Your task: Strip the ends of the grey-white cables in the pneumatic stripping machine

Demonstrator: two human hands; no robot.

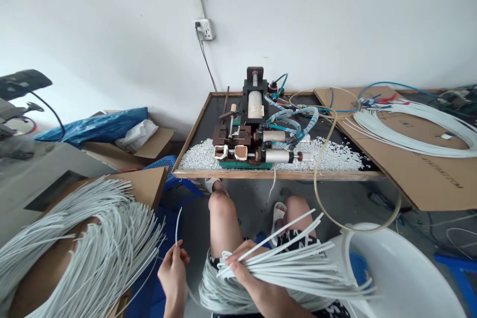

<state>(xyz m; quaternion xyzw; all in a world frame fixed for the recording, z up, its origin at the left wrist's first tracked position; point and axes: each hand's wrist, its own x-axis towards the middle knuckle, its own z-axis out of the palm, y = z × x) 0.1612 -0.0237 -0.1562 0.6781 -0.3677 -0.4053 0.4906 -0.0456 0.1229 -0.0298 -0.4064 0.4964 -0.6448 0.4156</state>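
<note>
My left hand (pixel 173 271) is closed in a pinch on one thin white cable piece (pixel 178 226) that stands upright between my knee and the pile at my left. My right hand (pixel 242 273) lies on my lap with its fingers curled over a bundle of white cable pieces (pixel 298 266) that fans out to the right. A small pneumatic machine (pixel 253 131) stands on the workbench (pixel 276 174) ahead of my knees, apart from both hands.
A big pile of cut white cables (pixel 89 238) lies on cardboard at my left. White cut scraps (pixel 335 156) cover the bench. A cable coil (pixel 410 129) rests on cardboard at right. A white tub (pixel 402 278) stands at my right. Boxes and a blue bag sit at left.
</note>
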